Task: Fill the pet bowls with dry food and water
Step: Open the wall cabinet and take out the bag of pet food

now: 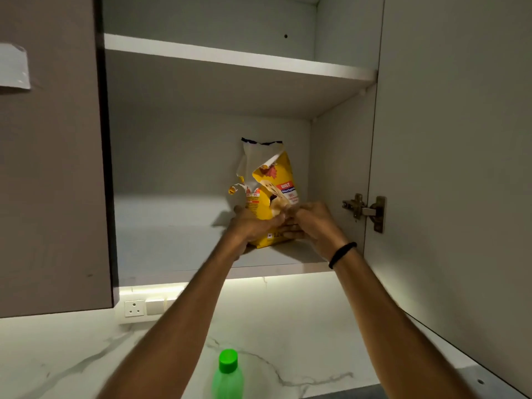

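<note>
Left hand (253, 224) and right hand (315, 226) grip the bag (272, 180) between them low, probably keeping its torn top upright.

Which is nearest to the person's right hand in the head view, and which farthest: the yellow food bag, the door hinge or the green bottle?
1. yellow food bag: gripped by the right hand, on the lower shelf.
2. door hinge: just right of the hand, on the open door.
3. green bottle: far below, to the lower left.
</note>
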